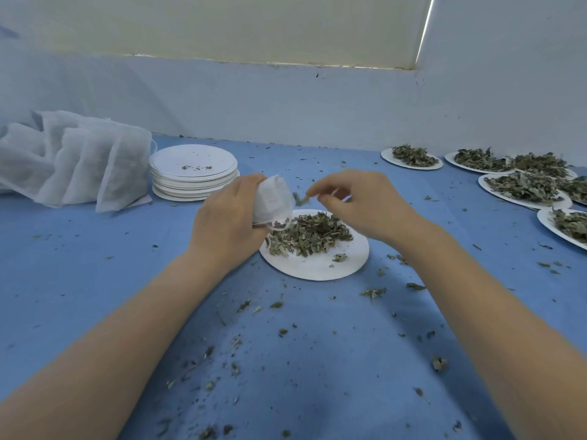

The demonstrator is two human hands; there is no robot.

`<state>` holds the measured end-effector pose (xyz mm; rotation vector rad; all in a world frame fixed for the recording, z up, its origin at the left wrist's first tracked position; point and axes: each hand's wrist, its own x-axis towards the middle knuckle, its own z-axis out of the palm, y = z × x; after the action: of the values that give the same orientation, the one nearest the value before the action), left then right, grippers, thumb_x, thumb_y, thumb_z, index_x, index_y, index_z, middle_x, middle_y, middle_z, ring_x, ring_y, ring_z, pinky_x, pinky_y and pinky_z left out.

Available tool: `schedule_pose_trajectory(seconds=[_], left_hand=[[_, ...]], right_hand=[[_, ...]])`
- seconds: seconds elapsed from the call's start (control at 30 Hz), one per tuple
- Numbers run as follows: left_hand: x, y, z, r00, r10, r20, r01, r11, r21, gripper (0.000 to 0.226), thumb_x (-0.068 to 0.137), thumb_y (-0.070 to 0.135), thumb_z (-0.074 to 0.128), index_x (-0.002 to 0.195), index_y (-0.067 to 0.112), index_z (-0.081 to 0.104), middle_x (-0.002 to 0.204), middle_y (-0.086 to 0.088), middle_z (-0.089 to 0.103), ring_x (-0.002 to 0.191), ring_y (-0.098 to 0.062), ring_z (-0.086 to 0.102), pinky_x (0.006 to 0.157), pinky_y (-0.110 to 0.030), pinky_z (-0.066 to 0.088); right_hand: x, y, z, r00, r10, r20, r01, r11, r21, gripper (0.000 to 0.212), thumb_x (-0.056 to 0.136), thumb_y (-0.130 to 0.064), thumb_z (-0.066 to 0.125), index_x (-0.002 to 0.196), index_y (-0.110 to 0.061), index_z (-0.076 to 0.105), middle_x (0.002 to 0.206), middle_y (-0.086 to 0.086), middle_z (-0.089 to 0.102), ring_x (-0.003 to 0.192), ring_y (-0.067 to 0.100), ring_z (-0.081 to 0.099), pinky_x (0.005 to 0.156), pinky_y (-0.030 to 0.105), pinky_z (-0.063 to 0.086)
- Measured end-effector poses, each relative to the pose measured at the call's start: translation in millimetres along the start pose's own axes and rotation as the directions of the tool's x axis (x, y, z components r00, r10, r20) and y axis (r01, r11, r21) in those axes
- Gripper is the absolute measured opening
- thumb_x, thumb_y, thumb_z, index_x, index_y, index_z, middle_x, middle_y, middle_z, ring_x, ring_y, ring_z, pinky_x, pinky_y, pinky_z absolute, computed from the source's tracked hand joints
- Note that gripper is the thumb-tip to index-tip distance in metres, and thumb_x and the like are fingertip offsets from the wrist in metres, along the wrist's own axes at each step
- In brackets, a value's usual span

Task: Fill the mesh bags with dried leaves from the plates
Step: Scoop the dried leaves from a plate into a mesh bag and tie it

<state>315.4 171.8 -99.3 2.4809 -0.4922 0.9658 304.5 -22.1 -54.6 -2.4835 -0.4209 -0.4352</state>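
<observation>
My left hand (227,222) grips a small white mesh bag (273,200), its mouth turned right above the plate. My right hand (355,204) pinches a few dried leaves (301,198) just beside the bag's mouth. Below both hands lies a white paper plate (336,265) with a heap of dried green leaves (309,236) on its far half.
Filled mesh bags (79,160) lean in a row at the back left, next to a stack of used plates (193,173). Several plates heaped with leaves (521,188) line the back right. Leaf crumbs litter the blue table (95,281). A white wall runs behind.
</observation>
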Motion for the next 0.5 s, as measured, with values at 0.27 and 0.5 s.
schedule_pose_trajectory(seconds=[0.27,0.5], left_hand=[[0,-6,2,1.0,0.017,0.009,-0.017,0.999,0.05,0.055,0.07,0.01,0.074,0.121,0.004,0.053,0.111,-0.017,0.061,0.095,-0.04,0.057,0.072,-0.042,0.043],[0,-8,3,0.999,0.033,0.021,-0.034,0.998,0.061,0.053,0.069,0.006,0.072,0.119,0.003,0.054,0.108,-0.018,0.061,0.092,-0.041,0.057,0.069,-0.042,0.044]], right_hand=[[0,21,14,0.907,0.193,0.374,-0.042,0.925,-0.377,0.041,0.097,-0.017,0.035,0.135,-0.023,0.049,0.135,0.003,0.047,0.121,0.021,0.043,0.095,0.028,0.037],[-1,22,4,0.892,0.198,0.406,-0.071,0.949,-0.307,0.051,0.087,-0.045,0.057,0.135,-0.04,0.042,0.124,-0.003,0.053,0.101,0.012,0.044,0.081,0.026,0.035]])
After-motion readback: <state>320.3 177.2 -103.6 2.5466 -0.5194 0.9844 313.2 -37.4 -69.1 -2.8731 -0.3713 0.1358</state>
